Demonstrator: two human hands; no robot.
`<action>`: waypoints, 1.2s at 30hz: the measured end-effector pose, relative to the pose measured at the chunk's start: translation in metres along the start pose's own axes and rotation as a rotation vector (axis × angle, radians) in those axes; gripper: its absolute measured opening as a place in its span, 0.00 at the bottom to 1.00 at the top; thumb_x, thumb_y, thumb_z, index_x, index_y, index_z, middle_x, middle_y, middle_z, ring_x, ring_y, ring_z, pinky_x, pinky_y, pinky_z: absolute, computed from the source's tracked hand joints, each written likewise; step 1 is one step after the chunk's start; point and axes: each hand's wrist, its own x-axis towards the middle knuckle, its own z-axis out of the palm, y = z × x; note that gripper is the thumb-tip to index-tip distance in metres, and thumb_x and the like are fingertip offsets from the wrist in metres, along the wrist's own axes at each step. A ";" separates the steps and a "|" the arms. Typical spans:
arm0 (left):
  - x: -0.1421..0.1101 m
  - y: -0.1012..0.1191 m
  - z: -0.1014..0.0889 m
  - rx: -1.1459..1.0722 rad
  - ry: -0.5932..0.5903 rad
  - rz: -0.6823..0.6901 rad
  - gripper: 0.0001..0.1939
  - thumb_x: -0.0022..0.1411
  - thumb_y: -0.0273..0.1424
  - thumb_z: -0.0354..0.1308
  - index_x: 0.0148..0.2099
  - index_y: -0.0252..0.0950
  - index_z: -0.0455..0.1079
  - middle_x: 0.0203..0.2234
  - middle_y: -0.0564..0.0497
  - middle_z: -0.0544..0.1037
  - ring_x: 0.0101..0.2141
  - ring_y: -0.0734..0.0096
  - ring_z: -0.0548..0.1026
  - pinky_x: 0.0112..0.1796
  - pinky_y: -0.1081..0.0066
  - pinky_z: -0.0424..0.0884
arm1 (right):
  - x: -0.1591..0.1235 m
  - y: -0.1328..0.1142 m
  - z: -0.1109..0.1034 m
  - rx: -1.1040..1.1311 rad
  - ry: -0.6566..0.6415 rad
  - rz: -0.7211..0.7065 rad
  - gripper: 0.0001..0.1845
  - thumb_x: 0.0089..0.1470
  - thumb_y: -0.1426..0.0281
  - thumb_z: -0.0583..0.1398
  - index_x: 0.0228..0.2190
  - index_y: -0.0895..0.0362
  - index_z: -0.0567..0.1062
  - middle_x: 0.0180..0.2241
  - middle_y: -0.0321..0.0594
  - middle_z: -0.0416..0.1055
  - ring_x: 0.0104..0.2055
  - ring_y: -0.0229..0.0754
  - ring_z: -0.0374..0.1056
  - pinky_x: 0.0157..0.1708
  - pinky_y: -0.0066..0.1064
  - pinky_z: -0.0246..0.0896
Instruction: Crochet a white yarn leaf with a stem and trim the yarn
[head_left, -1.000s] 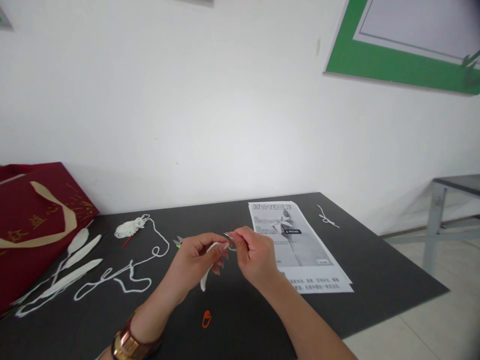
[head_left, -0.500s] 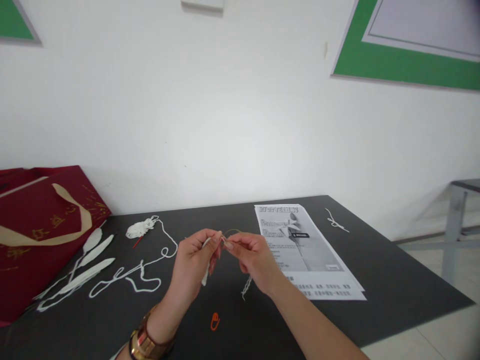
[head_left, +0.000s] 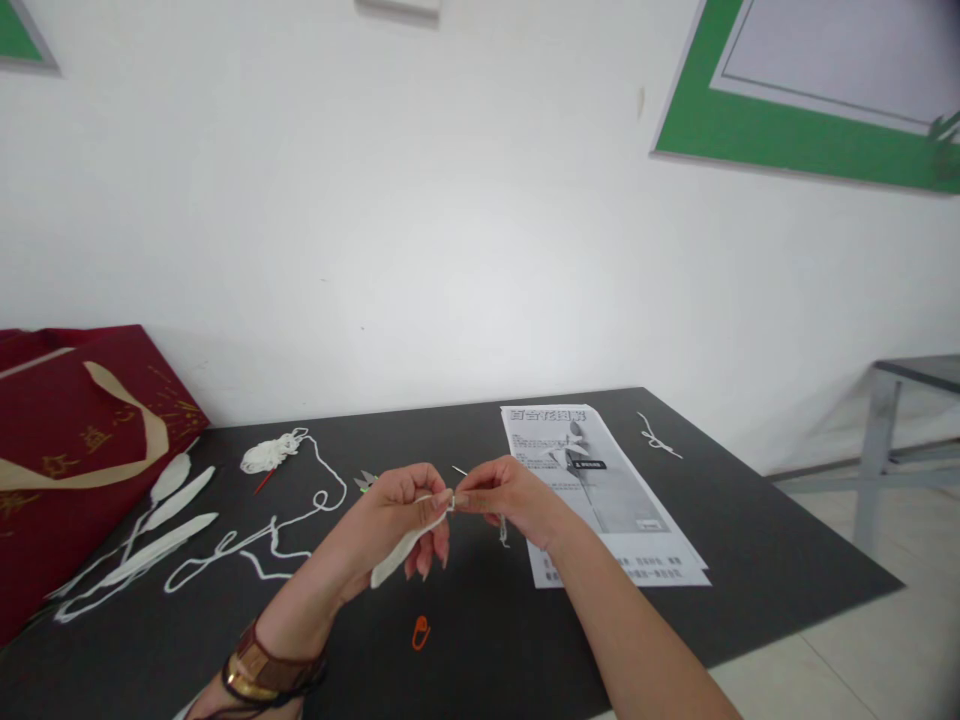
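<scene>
Seeing black tabletop point(head_left: 757, 550) spreading beneath everything, serving as work surface; noting maroon gift bag point(head_left: 60, 405) leaning in from far left, probably parked there to leave the middle free; finding printed sheets point(head_left: 626, 490) lying flat beyond right forearm, presumably kept within glancing range for reference; observing left hand point(head_left: 401, 505) hovering above mid-table, clamping white crocheted strip point(head_left: 401, 558) between thumb and fingers, remaining fingers curling loosely below; reading this as steadying the strip near one end, letting the rest slant down toward the wrist; observing right hand point(head_left: 525, 500) meeting that end, thumb and fingertips pressing together, likely keeping it taut; not discerning whether clamping strip, strand or both.

Recording white petal-shaped pieces point(head_left: 159, 548) lying grouped beside the bag, seemingly set aside out of reach of stray tangles; logging white yarn bundle point(head_left: 268, 454) sitting behind, trailing loose yarn forward; spotting scissors point(head_left: 365, 480) lying partly behind left hand, presumably staying handy; noting knotted yarn scrap point(head_left: 658, 441) lying right of the sheets, orange stitch marker point(head_left: 421, 632) lying in front of the hands, thin red rod point(head_left: 265, 480) lying by the bundle, slim needle-like tip point(head_left: 460, 470) poking out above right fingertips.
</scene>
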 end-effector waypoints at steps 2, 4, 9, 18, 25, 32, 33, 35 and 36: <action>0.000 -0.001 -0.001 0.027 -0.039 -0.053 0.15 0.54 0.41 0.56 0.30 0.35 0.59 0.14 0.50 0.73 0.10 0.77 0.65 0.11 0.81 0.55 | -0.001 -0.002 -0.002 -0.082 -0.003 -0.064 0.15 0.40 0.61 0.66 0.24 0.63 0.76 0.18 0.33 0.64 0.19 0.30 0.54 0.18 0.22 0.47; 0.000 -0.004 -0.001 0.081 -0.032 -0.082 0.14 0.54 0.41 0.55 0.30 0.35 0.59 0.13 0.50 0.73 0.10 0.78 0.64 0.11 0.82 0.54 | -0.002 -0.005 -0.004 -0.137 0.009 -0.103 0.13 0.43 0.63 0.64 0.24 0.63 0.76 0.20 0.34 0.65 0.22 0.31 0.57 0.21 0.22 0.50; 0.004 -0.010 0.001 0.235 0.056 -0.111 0.13 0.54 0.41 0.53 0.30 0.35 0.59 0.13 0.52 0.72 0.09 0.79 0.63 0.10 0.82 0.51 | -0.006 -0.010 -0.001 -0.422 0.124 -0.282 0.05 0.48 0.71 0.61 0.24 0.61 0.75 0.22 0.33 0.64 0.25 0.33 0.59 0.26 0.23 0.52; 0.011 -0.013 0.002 0.221 0.272 -0.063 0.12 0.54 0.39 0.52 0.30 0.35 0.61 0.10 0.56 0.68 0.08 0.82 0.55 0.10 0.83 0.47 | -0.016 -0.014 0.020 -0.836 0.246 -0.618 0.06 0.52 0.76 0.56 0.27 0.59 0.73 0.26 0.37 0.65 0.33 0.38 0.59 0.36 0.28 0.53; 0.012 -0.008 -0.001 -0.068 0.362 0.102 0.11 0.55 0.37 0.55 0.36 0.34 0.62 0.11 0.59 0.65 0.09 0.85 0.51 0.12 0.83 0.45 | -0.023 -0.018 0.027 -0.874 0.133 -0.592 0.09 0.56 0.75 0.53 0.27 0.59 0.72 0.24 0.36 0.63 0.28 0.35 0.58 0.29 0.25 0.51; 0.006 -0.004 -0.003 -0.307 0.191 0.105 0.07 0.56 0.32 0.56 0.33 0.33 0.63 0.14 0.57 0.67 0.11 0.87 0.54 0.12 0.83 0.46 | -0.017 -0.012 0.025 -0.655 0.095 -0.425 0.10 0.55 0.77 0.54 0.27 0.58 0.73 0.24 0.33 0.66 0.27 0.33 0.60 0.28 0.23 0.50; 0.005 -0.003 -0.003 -0.329 0.155 0.089 0.07 0.56 0.32 0.56 0.32 0.33 0.63 0.15 0.56 0.67 0.11 0.87 0.54 0.12 0.83 0.47 | -0.014 -0.011 0.024 -0.592 0.089 -0.388 0.10 0.55 0.77 0.54 0.27 0.59 0.74 0.24 0.33 0.67 0.27 0.33 0.59 0.28 0.23 0.50; 0.003 -0.001 -0.004 -0.348 0.095 0.051 0.08 0.56 0.32 0.56 0.31 0.33 0.63 0.16 0.54 0.69 0.12 0.87 0.55 0.12 0.83 0.47 | -0.010 -0.010 0.020 -0.458 0.076 -0.311 0.10 0.54 0.75 0.55 0.25 0.60 0.74 0.22 0.33 0.66 0.25 0.32 0.58 0.26 0.22 0.49; 0.003 0.000 -0.004 -0.349 0.074 0.034 0.08 0.56 0.32 0.57 0.31 0.33 0.63 0.17 0.53 0.71 0.12 0.87 0.56 0.12 0.83 0.48 | -0.008 -0.009 0.018 -0.398 0.076 -0.272 0.09 0.53 0.74 0.56 0.25 0.61 0.74 0.21 0.32 0.64 0.24 0.32 0.56 0.24 0.22 0.48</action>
